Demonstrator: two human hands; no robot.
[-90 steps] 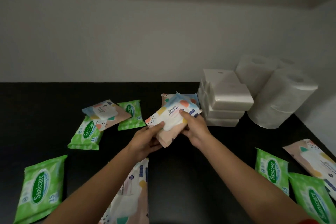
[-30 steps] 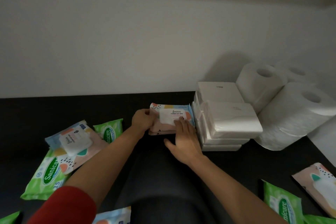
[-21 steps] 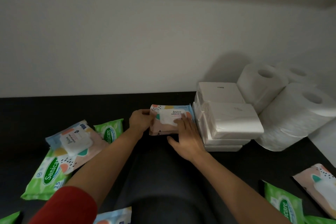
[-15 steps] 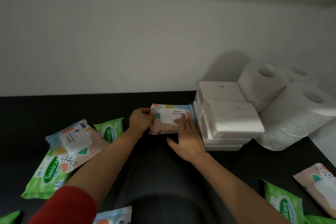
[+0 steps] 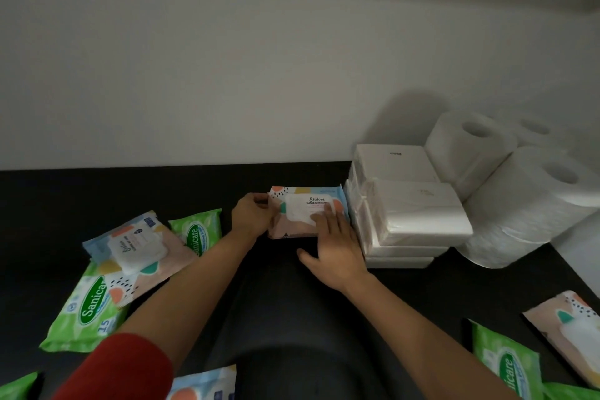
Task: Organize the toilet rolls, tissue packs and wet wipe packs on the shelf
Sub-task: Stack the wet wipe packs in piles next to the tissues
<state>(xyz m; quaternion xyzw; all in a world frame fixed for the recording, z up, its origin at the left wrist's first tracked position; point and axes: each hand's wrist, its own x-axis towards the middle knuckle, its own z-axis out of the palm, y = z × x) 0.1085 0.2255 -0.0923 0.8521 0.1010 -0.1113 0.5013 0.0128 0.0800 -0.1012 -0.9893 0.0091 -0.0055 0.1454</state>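
We see a pale wall [image 5: 227, 75] filling the upper half of the view, and below it the black shelf [image 5: 97, 191] running across the full width. At the back right corner stand the white toilet rolls [image 5: 532, 204], stacked upright and touching one another. Just beside them on the left sits a stack of white tissue packs [image 5: 418, 214] in clear wrap, its side touching the rolls.

Loose wet wipe packs lie scattered on the shelf. On the left, a patterned Stalove pack [image 5: 136, 247] rests across a green Sanicare pack [image 5: 87, 305], with a second green pack [image 5: 198, 230] just behind them. At the lower right we see another Sanicare pack [image 5: 506, 364] near another patterned pack [image 5: 568, 325], and a further patterned pack [image 5: 204, 383] shows at the bottom edge.

The Stalove wet wipe pack in hand [image 5: 292, 227] lies flat on the shelf, its right end against the tissue stack. We cannot tell whether another pack lies under it. The left hand [image 5: 251, 216] grips its left edge with curled fingers. The right hand [image 5: 337, 250] rests flat on its top, fingers straight and close together, thumb spread out to the side. A red sleeve [image 5: 120, 370] covers the left upper arm.
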